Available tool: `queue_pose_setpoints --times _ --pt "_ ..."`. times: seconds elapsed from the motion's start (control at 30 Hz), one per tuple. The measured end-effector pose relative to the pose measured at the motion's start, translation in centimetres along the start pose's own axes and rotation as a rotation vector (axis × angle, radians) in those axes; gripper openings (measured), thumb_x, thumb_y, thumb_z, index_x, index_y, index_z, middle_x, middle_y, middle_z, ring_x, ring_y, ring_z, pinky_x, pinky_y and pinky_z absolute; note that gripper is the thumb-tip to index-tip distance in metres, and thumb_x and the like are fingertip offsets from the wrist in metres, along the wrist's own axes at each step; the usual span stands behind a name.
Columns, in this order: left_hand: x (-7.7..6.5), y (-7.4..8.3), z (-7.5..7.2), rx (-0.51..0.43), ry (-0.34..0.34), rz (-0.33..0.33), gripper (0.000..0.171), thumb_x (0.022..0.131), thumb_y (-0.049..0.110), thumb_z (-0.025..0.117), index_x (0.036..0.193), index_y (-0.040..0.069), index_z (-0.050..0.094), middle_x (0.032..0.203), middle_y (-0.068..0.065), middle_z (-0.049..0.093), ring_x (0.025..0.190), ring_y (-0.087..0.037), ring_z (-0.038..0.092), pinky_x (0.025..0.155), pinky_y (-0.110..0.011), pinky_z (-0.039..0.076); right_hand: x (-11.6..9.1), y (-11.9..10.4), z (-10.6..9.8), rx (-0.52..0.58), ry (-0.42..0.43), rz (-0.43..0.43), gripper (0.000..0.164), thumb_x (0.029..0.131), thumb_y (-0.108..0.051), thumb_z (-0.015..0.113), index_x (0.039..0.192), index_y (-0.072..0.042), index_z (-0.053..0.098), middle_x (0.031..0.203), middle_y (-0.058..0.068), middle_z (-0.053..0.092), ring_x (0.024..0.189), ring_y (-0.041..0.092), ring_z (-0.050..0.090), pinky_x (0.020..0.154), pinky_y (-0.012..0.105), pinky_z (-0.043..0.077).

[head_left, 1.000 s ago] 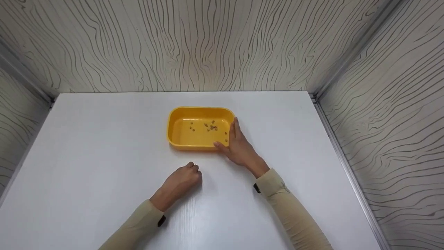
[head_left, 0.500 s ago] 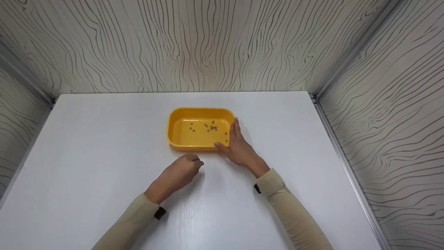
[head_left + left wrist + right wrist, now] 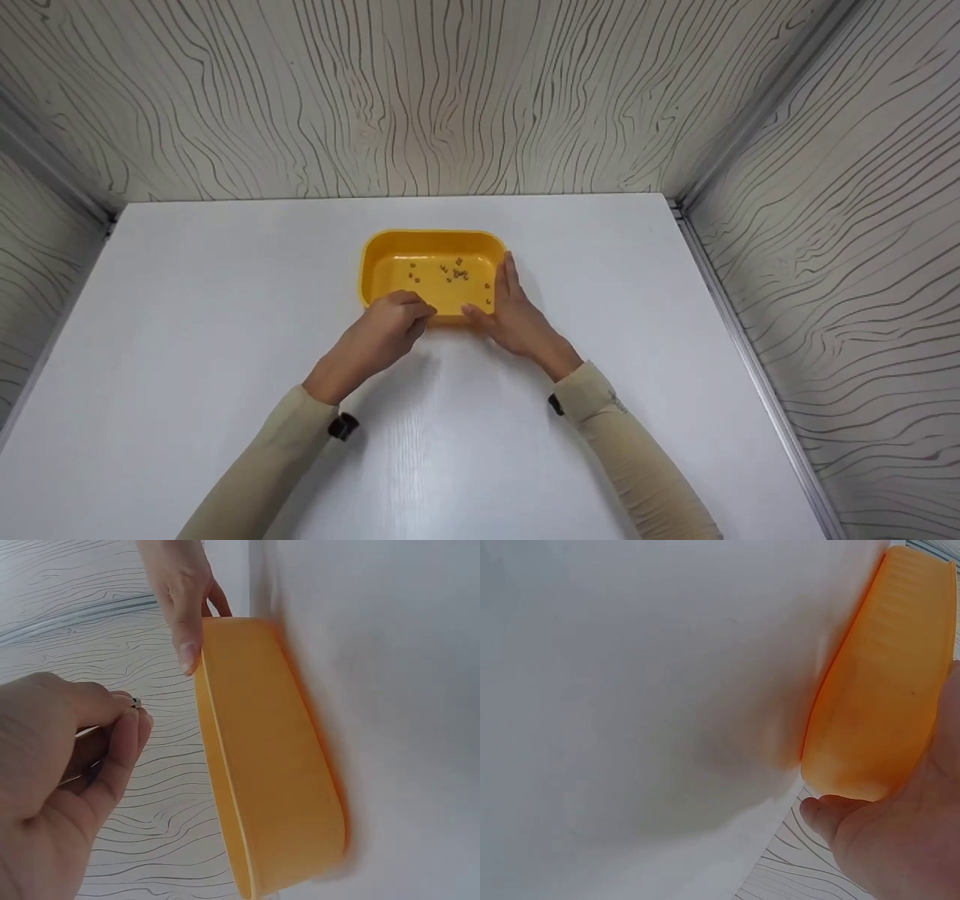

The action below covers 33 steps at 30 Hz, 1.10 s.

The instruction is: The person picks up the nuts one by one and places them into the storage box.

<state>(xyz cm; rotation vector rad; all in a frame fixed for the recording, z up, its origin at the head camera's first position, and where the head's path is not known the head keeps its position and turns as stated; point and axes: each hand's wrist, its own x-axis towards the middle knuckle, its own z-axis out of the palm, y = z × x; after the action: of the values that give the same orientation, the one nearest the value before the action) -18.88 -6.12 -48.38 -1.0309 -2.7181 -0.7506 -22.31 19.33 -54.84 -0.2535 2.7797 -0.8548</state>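
1. A shallow yellow plastic tray with rounded corners (image 3: pixel 433 274) is set flat on the white tabletop (image 3: pixel 187 300), roughly in the middle and a bit toward the far wall.
2. A scatter of tiny dark bits (image 3: pixel 454 274) can be seen on the tray floor, mostly toward its right half. They're too small to be identified properly.
3. The right hand (image 3: pixel 517 319) is laid against the tray's near right corner. The fingers are kept pretty much straight along the right wall, and the thumb is placed on the near rim, so nothing is really clenched; it's more of a steadying touch.
4. From the right wrist view, the thumb tip (image 3: pixel 821 811) is seen just under the tray's rounded end (image 3: pixel 885 690), with the palm alongside.
5. The left hand (image 3: pixel 386 334) is held at the tray's near rim, left of the right hand, with the fingers curled in.
6. In the left wrist view, a tiny dark speck (image 3: pixel 136 702) is pinched between the thumb and fingertip of the left hand (image 3: pixel 67 787), just beside the tray's outer wall (image 3: pixel 262 765) and not touching it.
7. Beige sleeves (image 3: pixel 630 457) are worn on both forearms, and grey wood-grain wall panels (image 3: pixel 420 97) are seen around the table.
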Motion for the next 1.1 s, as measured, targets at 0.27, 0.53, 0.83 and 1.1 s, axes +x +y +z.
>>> queue_pose_setpoints --times 0.27,0.53,0.83,1.1 --pt "2.5 -0.3 -1.8 -0.181 -0.01 -0.098 0.016 0.098 0.005 0.072 0.11 0.003 0.082 0.1 -0.012 0.08 0.087 -0.021 0.073 0.083 -0.038 0.067 0.1 -0.1 -0.3 -0.02 0.007 -0.017 0.117 0.098 -0.077 0.046 0.165 -0.005 -0.016 0.176 0.014 -0.023 0.165 0.034 0.015 0.134 0.046 0.026" --pt "4.4 -2.2 -2.0 -0.427 0.025 -0.295 0.018 0.1 0.013 0.071 0.115 0.008 0.082 0.11 -0.009 0.081 0.091 -0.019 0.075 0.084 -0.033 0.066 0.0 -0.1 -0.1 -0.012 -0.003 0.004 0.119 0.096 -0.079 0.047 0.165 -0.009 -0.021 0.176 0.011 -0.025 0.165 0.034 0.017 0.134 0.046 0.026" --pt "6.4 -4.6 -1.9 -0.584 0.027 -0.538 0.021 0.102 0.018 0.069 0.114 0.005 0.081 0.11 -0.014 0.08 0.1 -0.027 0.076 0.085 -0.032 0.062 0.0 -0.2 -0.1 0.0 -0.007 0.014 0.118 0.098 -0.075 0.05 0.165 -0.01 -0.021 0.176 0.012 -0.024 0.165 0.034 0.016 0.134 0.047 0.025" --pt "7.7 -5.8 -1.5 -0.736 -0.01 -0.741 0.027 0.104 0.013 0.064 0.121 -0.004 0.076 0.124 -0.019 0.075 0.112 -0.025 0.074 0.109 -0.044 0.058 0.0 -0.3 0.1 0.024 -0.01 0.035 0.115 0.099 -0.07 0.053 0.165 -0.01 -0.02 0.176 0.006 -0.027 0.165 0.034 0.018 0.133 0.048 0.027"
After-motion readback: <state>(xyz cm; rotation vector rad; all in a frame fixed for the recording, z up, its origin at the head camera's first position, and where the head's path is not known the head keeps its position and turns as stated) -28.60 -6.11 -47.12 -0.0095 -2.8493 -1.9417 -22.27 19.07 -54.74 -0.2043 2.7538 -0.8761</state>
